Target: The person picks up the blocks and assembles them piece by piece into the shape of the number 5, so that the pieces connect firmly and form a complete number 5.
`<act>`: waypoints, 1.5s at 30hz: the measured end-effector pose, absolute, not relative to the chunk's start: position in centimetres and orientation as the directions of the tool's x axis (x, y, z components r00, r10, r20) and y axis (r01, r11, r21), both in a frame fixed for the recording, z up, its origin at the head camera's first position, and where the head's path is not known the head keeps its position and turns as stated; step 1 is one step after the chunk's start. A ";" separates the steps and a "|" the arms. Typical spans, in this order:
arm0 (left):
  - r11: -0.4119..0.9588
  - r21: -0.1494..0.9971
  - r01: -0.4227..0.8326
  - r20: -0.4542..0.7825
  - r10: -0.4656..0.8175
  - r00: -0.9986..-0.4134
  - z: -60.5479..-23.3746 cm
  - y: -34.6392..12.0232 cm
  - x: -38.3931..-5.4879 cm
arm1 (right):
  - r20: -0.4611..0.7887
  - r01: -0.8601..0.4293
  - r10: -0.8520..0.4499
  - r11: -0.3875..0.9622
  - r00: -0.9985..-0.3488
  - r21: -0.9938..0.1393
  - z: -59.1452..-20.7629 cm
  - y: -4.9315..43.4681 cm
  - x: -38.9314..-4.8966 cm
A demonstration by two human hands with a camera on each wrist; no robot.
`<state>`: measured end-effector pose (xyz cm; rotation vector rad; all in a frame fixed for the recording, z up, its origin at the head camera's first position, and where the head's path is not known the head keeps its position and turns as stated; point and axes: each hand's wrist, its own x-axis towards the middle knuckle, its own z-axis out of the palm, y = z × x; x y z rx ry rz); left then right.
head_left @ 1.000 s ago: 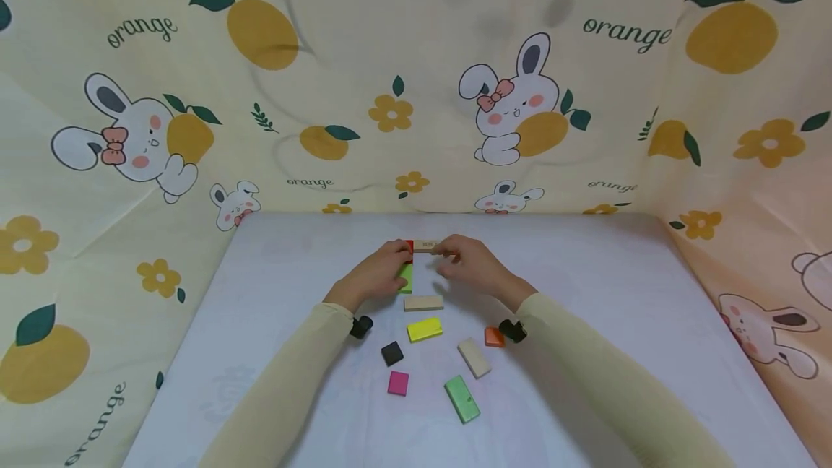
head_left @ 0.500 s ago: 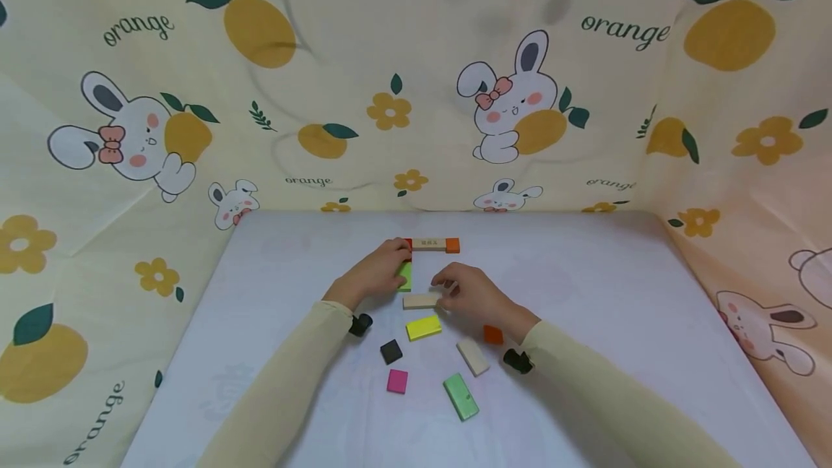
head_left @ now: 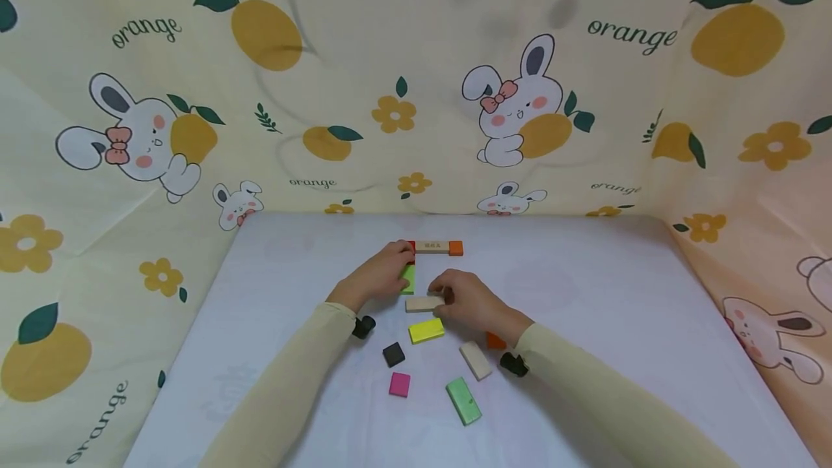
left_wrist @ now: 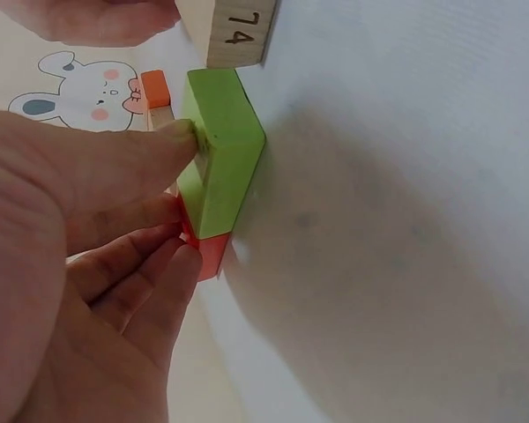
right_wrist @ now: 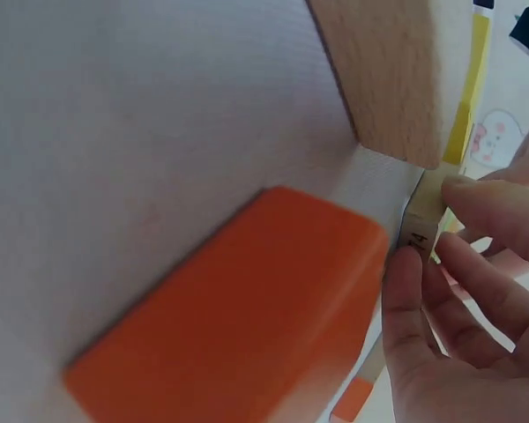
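Note:
My left hand [head_left: 377, 276] holds a light green block [left_wrist: 220, 163] and a red block [left_wrist: 212, 256], which stand end to end on the white table. Its thumb lies against the green block, and its fingertips touch the red one, which is mostly hidden from the head view. To the right, my right hand [head_left: 477, 305] grips one end of a plain wooden block [head_left: 421, 304] between thumb and fingers. The number 74 marks that block's end in both wrist views. It lies just nearer than the green block, with a small gap between them.
A lettered wooden block [head_left: 432, 246] and an orange block [head_left: 456, 248] extend right from the red one. Nearer lie yellow [head_left: 426, 331], black [head_left: 393, 354], pink [head_left: 399, 384], wooden [head_left: 476, 361], green [head_left: 464, 401] and orange [head_left: 496, 341] blocks. A printed cloth [head_left: 364, 56] surrounds the table.
My right hand has left the far row, where the orange block now shows at its end, and come nearer to take hold of the plain wooden block. The left hand has stayed put.

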<state>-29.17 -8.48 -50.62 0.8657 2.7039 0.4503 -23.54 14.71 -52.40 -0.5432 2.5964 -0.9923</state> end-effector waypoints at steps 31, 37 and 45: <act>0.772 0.373 0.515 -0.154 0.599 -0.786 -50.8 -8.4 -29.3 | -0.132 -0.178 -0.350 0.724 -0.927 -0.667 -51.6 15.5 -24.8; 0.772 0.374 0.514 -0.152 0.598 -0.787 -51.0 -8.3 -29.2 | -0.141 -0.175 -0.344 0.738 -0.928 -0.652 -52.3 15.4 -25.2; 0.773 0.370 0.515 -0.150 0.597 -0.788 -50.7 -8.4 -29.4 | -0.129 -0.196 -0.366 0.726 -0.922 -0.659 -52.5 15.4 -25.6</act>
